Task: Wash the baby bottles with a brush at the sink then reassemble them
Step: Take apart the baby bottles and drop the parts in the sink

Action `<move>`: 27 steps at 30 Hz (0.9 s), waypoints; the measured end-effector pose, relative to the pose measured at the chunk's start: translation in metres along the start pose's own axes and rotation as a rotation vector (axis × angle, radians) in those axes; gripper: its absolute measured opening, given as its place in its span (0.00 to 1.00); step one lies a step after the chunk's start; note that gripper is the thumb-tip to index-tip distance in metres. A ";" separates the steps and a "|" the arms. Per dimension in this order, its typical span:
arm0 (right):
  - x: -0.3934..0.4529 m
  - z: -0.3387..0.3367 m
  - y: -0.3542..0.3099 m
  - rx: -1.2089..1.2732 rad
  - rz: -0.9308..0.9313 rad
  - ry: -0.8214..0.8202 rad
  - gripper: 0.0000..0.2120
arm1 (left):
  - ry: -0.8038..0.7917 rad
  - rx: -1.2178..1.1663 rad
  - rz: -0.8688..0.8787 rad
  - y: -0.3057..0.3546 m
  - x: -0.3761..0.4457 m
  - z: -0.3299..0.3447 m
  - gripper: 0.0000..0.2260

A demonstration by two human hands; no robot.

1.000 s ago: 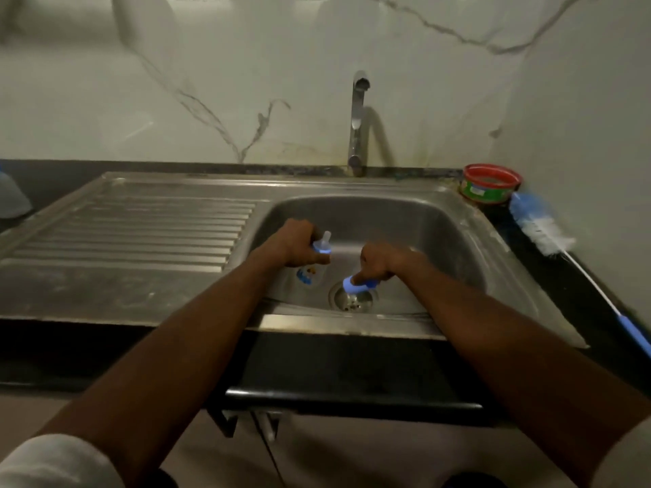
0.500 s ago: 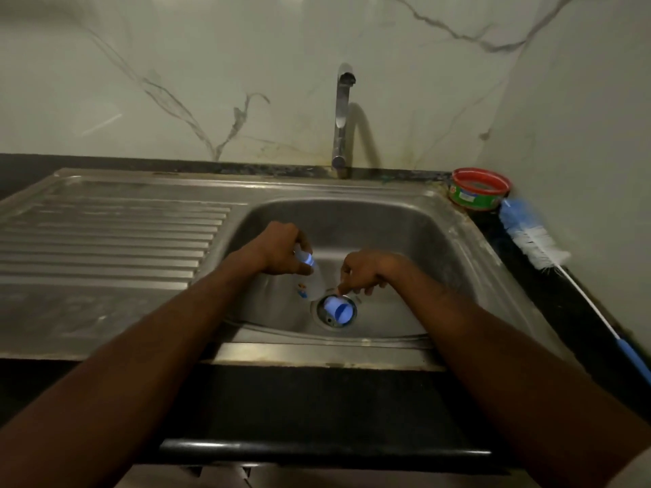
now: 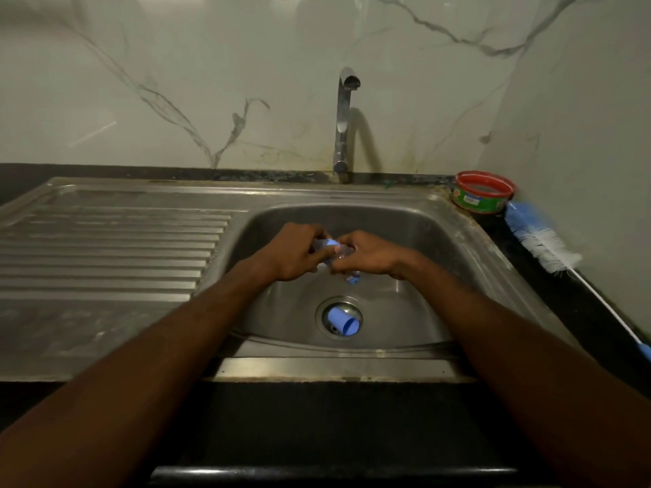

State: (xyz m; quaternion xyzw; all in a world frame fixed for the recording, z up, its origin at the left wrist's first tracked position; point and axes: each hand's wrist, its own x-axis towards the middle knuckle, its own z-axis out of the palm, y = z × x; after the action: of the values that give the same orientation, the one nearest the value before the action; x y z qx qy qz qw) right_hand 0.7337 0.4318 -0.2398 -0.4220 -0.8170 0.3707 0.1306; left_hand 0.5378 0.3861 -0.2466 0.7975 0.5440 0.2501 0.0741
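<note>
Over the sink basin (image 3: 415, 241) both hands meet on a small clear baby bottle (image 3: 343, 257) with a blue collar. My left hand (image 3: 296, 251) grips its blue top end. My right hand (image 3: 366, 255) holds the clear body, whose printed lower end pokes out below the fingers. A blue cap (image 3: 341, 321) lies on its side on the drain. The bottle brush (image 3: 542, 241), with blue and white bristles and a long thin handle, lies on the dark counter to the right of the sink.
The tap (image 3: 343, 125) stands behind the basin with no water running. A red and green tub (image 3: 484, 192) sits at the back right corner. The ribbed steel drainboard (image 3: 105, 248) spreads to the left. A marble wall rises close on the right.
My right hand let go of the blue cap, which now lies on the drain, and rose to join my left hand on the bottle. The view has shifted closer.
</note>
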 end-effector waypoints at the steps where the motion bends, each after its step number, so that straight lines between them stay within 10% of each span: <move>1: 0.000 0.001 -0.002 0.000 -0.007 0.027 0.10 | 0.024 0.002 -0.005 0.001 0.002 0.000 0.19; 27: -0.040 -0.009 -0.029 -0.917 -0.099 0.340 0.23 | -0.087 -0.325 -0.278 0.030 -0.003 -0.002 0.28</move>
State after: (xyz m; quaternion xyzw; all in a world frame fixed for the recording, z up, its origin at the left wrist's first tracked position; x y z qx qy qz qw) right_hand 0.7455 0.3937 -0.2088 -0.4511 -0.8823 -0.1079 0.0803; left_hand 0.5607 0.3713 -0.2347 0.7023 0.5977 0.2872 0.2590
